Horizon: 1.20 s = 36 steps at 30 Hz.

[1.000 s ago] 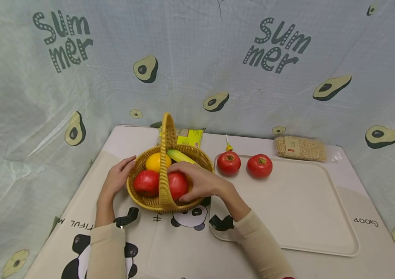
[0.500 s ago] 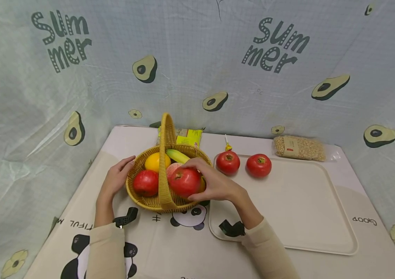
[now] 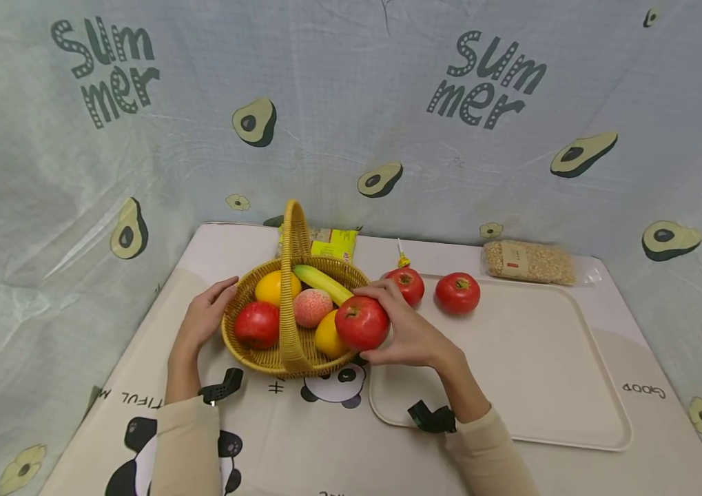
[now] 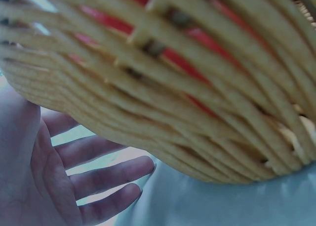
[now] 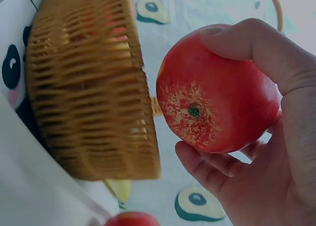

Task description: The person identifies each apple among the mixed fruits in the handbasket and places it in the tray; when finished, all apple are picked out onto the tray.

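At far left, the person's left hand (image 3: 198, 320) is beside the left rim of a round wicker basket (image 5: 94, 97). Its fingers are relaxed and spread wide, gripping nothing; whether they touch the weave, I cannot tell.

The basket sits upright on a pale tablecloth (image 3: 282, 441) printed with pandas, its tall handle arching over the middle. Left of the handle are a glossy red fruit (image 3: 257, 324) and, behind it, an orange-yellow fruit (image 3: 273, 288). Right of it come a speckled pink fruit (image 3: 313, 308), a yellow-green banana (image 3: 322, 282) lying slantwise along the back, and a yellow fruit (image 3: 328, 337) nearer the person. A yellow packet (image 3: 339, 244) lies behind the basket.

Next, at the basket's right rim, the right hand (image 3: 409, 337) holds a large red pomegranate-like fruit (image 3: 362, 323), thumb and fingers curled around it. In the right wrist view, the fruit looks clear of the basket wall.

Further right, a cream tray (image 3: 537, 372) bears two more red fruits near its far left corner: one (image 3: 408, 286) partly hidden by the hand, the other (image 3: 457, 293) fully visible. A lollipop (image 3: 403, 259) lies just behind them. Last, a clear bag of grains (image 3: 530, 262) rests behind the tray.
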Motion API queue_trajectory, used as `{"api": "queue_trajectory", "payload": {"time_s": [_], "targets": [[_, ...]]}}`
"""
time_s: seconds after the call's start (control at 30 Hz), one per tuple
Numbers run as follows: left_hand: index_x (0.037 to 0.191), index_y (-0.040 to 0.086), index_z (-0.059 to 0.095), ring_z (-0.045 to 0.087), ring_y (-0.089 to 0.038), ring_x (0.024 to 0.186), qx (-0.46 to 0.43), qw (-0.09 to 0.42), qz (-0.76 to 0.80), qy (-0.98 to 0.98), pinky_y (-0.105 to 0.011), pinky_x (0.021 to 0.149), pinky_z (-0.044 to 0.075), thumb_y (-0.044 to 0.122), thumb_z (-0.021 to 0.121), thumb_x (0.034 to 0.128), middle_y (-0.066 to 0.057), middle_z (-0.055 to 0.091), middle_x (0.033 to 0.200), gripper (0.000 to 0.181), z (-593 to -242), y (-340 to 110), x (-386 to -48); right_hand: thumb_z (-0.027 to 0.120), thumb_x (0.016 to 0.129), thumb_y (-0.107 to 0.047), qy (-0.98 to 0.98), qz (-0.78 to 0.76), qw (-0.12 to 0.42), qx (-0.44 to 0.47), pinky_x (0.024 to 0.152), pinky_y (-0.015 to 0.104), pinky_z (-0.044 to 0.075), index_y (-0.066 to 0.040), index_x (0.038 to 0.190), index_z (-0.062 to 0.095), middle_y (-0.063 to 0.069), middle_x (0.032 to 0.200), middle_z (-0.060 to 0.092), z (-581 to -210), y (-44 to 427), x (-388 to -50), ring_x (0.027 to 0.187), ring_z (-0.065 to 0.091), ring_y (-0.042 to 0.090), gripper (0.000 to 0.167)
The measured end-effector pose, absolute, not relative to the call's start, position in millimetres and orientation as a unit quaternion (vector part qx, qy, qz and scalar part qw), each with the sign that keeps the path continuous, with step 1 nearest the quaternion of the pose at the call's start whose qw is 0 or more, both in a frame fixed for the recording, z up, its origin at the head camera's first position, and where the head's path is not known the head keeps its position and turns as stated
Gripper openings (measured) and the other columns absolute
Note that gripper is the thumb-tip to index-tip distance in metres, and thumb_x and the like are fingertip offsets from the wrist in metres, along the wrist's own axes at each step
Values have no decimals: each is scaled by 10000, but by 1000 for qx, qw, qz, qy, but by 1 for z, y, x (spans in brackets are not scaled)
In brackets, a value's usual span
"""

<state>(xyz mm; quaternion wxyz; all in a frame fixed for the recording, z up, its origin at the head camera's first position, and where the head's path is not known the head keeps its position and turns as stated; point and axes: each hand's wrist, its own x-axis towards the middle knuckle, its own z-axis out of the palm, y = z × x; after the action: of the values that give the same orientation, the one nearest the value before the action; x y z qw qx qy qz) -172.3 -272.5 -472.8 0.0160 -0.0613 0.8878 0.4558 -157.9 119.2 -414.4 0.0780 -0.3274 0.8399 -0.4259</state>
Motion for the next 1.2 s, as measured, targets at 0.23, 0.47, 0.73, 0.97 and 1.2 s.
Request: {"api": "queue_trajectory", "payload": {"time_s": [0.23,0.47,0.73,0.97,1.2], "targets": [[1492,99,478,362,-417,1468,-56,7,456,888,-622,1199,281,502,379,1054,-181,446,1554,603,-472,-272,-172,866,658,-155,839,-443,21,-314,1018,471,543,-214,1421,432,29,1414,403,-408,139,-161,1291,467,218,879],[1455,105,531,406,-409,1443,-64,-11,461,885,-616,1187,310,492,411,1049,-175,499,1515,574,-472,-270,-172,891,689,-146,840,-462,-4,-285,1029,533,529,-199,1441,382,46,1456,466,-402,158,-164,1316,486,257,910],[1439,104,552,420,-399,1438,-66,-23,468,881,-610,1184,321,475,422,1049,-169,518,1501,553,-473,-268,-172,904,726,-160,838,-502,-21,-215,1053,573,499,-196,1484,359,62,1497,450,-401,186,-170,1369,456,290,935],[1431,94,559,431,-397,1431,-63,-28,470,880,-604,1181,332,460,426,1052,-174,527,1490,544,-473,-267,-172,857,781,-152,848,-505,-51,-149,1031,594,501,-180,1521,314,108,1497,438,-403,213,-174,1347,465,322,919],[1436,84,550,423,-406,1434,-63,-26,468,881,-612,1179,328,451,415,1056,-184,516,1497,545,-473,-267,-173,807,798,-96,852,-505,-89,-104,1072,629,450,-108,1519,289,132,1525,395,-404,236,-177,1373,423,339,888]]}}
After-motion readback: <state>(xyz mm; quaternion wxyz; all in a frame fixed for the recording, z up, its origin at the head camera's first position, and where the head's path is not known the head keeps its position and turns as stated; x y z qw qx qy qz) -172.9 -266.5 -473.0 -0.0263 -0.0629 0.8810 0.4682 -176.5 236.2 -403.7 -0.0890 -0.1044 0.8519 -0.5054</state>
